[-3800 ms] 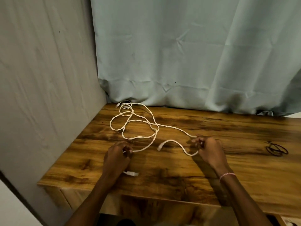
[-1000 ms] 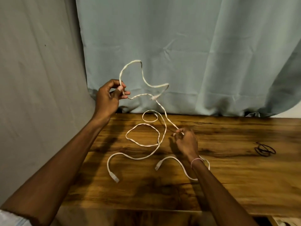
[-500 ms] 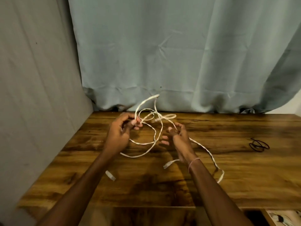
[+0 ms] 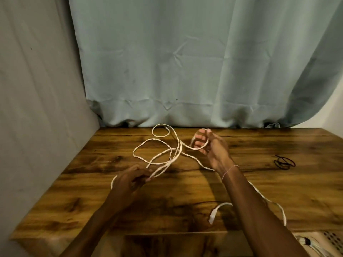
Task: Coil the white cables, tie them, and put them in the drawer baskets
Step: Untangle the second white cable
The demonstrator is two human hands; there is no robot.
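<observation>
Coiling the cable [image 4: 163, 154], sprawled loosely over the tabletop [image 4: 278, 191], I pinch a strand in my left hand [image 4: 130, 180] and hold a first loop in my right hand [image 4: 213, 149]; next, I judge, the tangled slack needs drawing in.

We appear to be in a home corner: a wooden desk [image 4: 278, 191], a grey wall [image 4: 37, 108] and a pale blue curtain [image 4: 185, 62].
</observation>
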